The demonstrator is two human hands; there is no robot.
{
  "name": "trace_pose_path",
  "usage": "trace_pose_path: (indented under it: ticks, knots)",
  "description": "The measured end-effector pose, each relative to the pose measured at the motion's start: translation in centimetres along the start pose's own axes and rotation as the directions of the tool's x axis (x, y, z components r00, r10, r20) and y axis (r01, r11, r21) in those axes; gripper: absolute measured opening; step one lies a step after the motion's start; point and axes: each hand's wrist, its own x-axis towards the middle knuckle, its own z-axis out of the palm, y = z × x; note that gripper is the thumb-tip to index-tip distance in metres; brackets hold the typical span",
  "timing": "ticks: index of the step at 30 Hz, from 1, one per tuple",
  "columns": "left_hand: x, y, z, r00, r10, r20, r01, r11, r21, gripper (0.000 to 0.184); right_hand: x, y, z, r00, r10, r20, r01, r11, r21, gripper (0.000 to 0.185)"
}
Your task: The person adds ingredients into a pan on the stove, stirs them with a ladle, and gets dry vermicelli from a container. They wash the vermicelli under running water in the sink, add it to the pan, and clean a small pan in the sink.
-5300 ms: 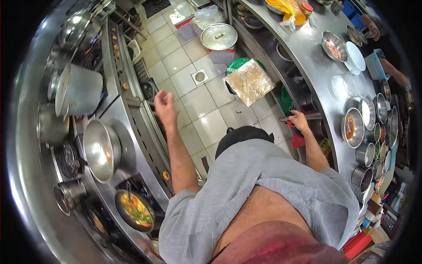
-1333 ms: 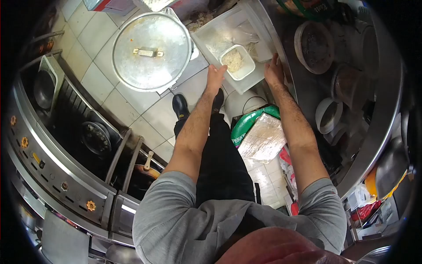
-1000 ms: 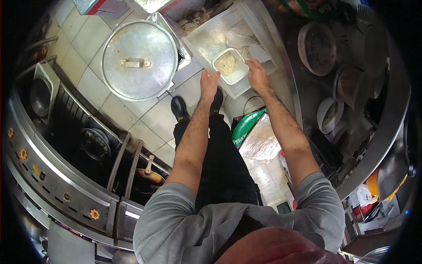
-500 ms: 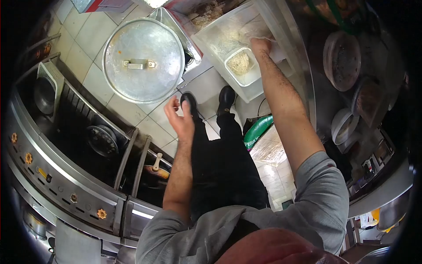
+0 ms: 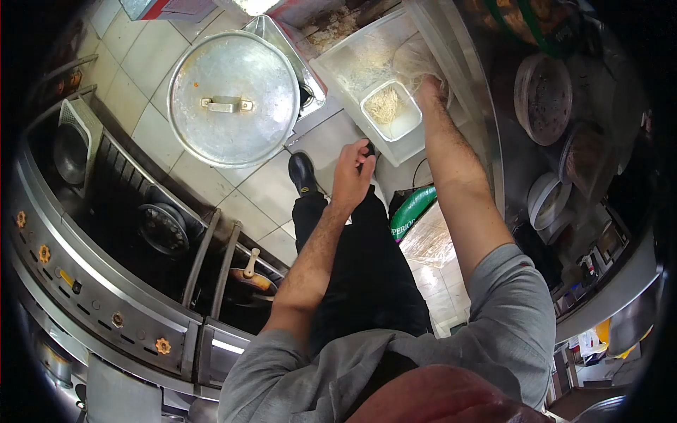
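The tub (image 5: 404, 125) sat inside the bin (image 5: 403, 149), towards its near end. Left of the bin lay the pot lid (image 5: 234, 84); farther left of it stood the stove (image 5: 130, 299). Before the bin was the bag (image 5: 410, 213); to the bin's right, a bowl (image 5: 550, 199).

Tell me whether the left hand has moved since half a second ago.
Yes. Judged against the metal lid, the left hand has moved away from it, rightward in the picture, nearer the white tub.
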Motion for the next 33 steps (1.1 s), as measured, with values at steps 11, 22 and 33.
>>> trace_pose_path:
  ticks: [11,22,33]
  knots:
    - [-1.3,-1.3,0.6,0.998,-0.048,0.032,0.048,0.999,-0.001,0.033,-1.4,-0.2,-1.7,0.926,-0.291,0.243,0.361,0.871,-0.333,0.05]
    - [3.8,-2.2,4.3,0.956,-0.267,0.12,0.282,0.949,-0.143,0.04,-15.2,1.0,-10.3,0.924,-0.377,-0.068,0.383,0.908,0.169,0.05]
    - [5.4,3.5,4.3,0.714,-0.445,0.54,0.699,0.49,-0.521,0.041,-24.0,4.2,-21.3,0.578,-0.24,0.78,-0.697,0.351,0.625,0.033]
